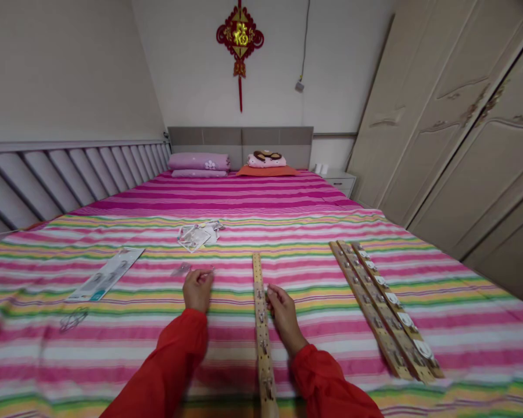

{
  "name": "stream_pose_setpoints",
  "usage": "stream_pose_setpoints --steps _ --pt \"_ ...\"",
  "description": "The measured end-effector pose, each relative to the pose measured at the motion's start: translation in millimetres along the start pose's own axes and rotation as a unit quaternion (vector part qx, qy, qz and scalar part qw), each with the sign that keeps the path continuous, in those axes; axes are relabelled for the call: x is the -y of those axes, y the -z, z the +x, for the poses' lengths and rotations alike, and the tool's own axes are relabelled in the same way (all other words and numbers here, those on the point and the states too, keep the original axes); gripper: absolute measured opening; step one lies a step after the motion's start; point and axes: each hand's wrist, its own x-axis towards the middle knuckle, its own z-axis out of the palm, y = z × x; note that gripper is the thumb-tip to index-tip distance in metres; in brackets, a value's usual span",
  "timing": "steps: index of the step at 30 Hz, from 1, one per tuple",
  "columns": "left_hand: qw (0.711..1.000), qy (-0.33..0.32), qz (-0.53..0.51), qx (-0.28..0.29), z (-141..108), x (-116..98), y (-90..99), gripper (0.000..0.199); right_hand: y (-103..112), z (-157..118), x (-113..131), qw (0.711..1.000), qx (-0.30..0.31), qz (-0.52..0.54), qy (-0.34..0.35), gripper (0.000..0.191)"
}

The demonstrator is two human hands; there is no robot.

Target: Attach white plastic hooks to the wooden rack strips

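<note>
A narrow wooden strip [264, 331] with a row of holes and several small metal hooks runs lengthwise on the striped bed sheet in front of me. Just right of its upper half is my right hand [284, 316], thumb and fingers pinched close to the strip's edge; what they grip is hidden. My left hand [197, 290] is to the left of the strip, fingertips pressed together at the sheet. A tiny shiny bit shows by those fingertips, too small to name. Beside them lies a small clear plastic bag [182, 269].
Three similar strips [383, 307] lie side by side at the right, one with white discs. Packets and papers [198, 234] are piled farther back. A long flat package [107, 276] and thin metal rings [74, 318] lie at left. A slatted bed rail [70, 180] borders the left.
</note>
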Motion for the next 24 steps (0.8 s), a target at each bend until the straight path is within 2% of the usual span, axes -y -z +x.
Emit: stream_pose_setpoints --steps 5,11,18,21,24 --pt "0.986 -0.152 -0.066 -0.002 -47.1 -35.8 4.0 0.016 0.9 -0.9 9.3 1.000 0.008 -0.002 0.000 0.035" --pt "0.960 -0.254 -0.094 0.064 -86.1 -58.8 10.1 0.012 -5.3 -9.0 29.5 1.000 0.021 -0.013 0.015 0.032" --pt "0.914 -0.316 -0.117 0.224 -88.0 -65.6 17.1 0.015 -10.3 -13.5 64.9 0.993 0.110 -0.017 -0.043 0.039" --pt "0.906 -0.320 -0.108 0.254 -81.7 -67.3 20.1 0.015 -5.9 -15.3 74.8 0.981 0.176 -0.053 -0.058 0.031" --pt "0.907 -0.305 -0.111 0.269 -75.5 -69.0 20.4 0.015 -0.8 -17.0 79.1 0.971 0.216 -0.063 -0.076 0.025"
